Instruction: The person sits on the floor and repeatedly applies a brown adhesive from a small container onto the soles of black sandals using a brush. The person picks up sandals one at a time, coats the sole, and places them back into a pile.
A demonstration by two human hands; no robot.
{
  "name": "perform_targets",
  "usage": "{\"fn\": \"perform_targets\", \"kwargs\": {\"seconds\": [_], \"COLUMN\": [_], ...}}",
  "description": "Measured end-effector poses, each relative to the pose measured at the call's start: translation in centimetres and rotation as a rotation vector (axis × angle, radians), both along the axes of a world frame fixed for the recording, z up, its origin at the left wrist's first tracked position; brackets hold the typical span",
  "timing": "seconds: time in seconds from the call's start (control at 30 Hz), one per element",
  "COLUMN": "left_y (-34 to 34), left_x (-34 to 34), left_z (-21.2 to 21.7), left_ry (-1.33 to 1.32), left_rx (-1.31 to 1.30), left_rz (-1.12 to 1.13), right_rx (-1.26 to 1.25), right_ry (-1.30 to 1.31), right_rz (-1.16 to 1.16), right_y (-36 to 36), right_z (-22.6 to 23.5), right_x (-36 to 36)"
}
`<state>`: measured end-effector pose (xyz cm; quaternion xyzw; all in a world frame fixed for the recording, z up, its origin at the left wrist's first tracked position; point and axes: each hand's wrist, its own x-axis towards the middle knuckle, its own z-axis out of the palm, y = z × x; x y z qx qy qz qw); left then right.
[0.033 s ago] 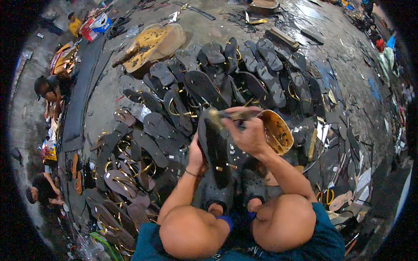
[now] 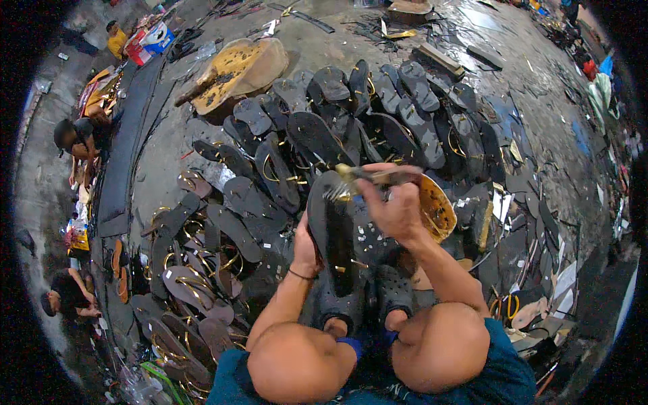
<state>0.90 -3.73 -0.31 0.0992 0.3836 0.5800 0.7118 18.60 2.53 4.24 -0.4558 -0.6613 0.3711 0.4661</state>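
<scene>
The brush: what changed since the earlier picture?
The right hand and its blurred brush have shifted a little to the right. Nothing was taken up or let go: the left hand still holds the dark sole, and the sandals around lie as before.

That left hand [image 2: 307, 246] grips a dark sole [image 2: 331, 223] by its left edge, the right hand [image 2: 395, 206] a blurred tool [image 2: 349, 174] near the far end.
</scene>
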Motion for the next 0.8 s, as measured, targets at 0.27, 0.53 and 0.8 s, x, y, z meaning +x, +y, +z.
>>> {"fn": "perform_targets", "kwargs": {"seconds": [0.27, 0.53, 0.8], "left_y": [0.0, -0.1, -5.8], "left_x": [0.9, 2.5, -1.4], "left_z": [-0.5, 2.6, -0.6], "left_ry": [0.013, 0.314, -0.344], "left_rx": [0.024, 0.146, -0.121], "left_rz": [0.023, 0.287, -0.248], "right_rx": [0.048, 0.102, -0.810], "right_ry": [0.002, -0.027, 0.945], "right_rz": [-0.036, -0.184, 0.055], "right_y": [1.7, 0.3, 0.0], "right_z": [1.2, -0.1, 1.4], "right_x": [-0.4, -1.1, 2.0]}}
